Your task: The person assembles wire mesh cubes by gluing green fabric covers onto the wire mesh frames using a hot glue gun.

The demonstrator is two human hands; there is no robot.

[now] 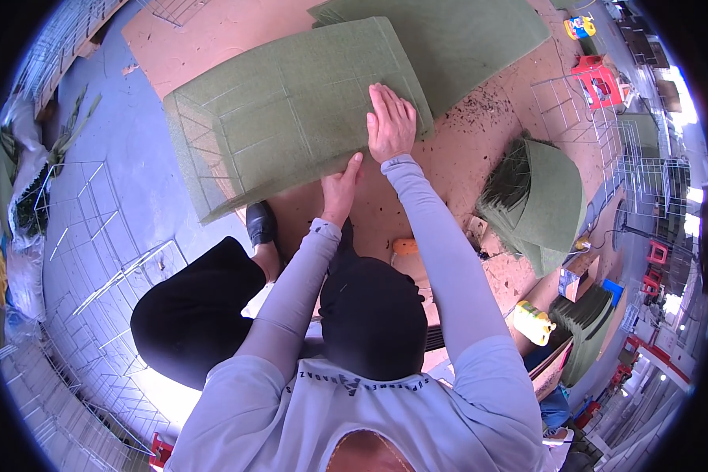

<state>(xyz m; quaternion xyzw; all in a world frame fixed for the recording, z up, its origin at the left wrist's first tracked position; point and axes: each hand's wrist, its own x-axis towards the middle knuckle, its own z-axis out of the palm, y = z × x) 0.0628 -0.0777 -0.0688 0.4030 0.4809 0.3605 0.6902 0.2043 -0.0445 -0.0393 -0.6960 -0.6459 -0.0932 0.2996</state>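
Seen from the head camera, a worker's right hand [391,122] lay flat and open on a green mesh-covered wire frame [291,110] resting on the orange board [464,149], gripping nothing. The left hand [341,189] pinched the frame's near edge. Keeping the covering taut against the frame likely mattered most. Spare green sheets [539,200] lay right of the frame.

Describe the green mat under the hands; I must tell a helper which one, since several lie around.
On the orange-brown board, it is the green mat nearest the person, with the right hand flat on it and the left hand at its near edge. Unlike the plain mat behind, a wire grid shows through it.
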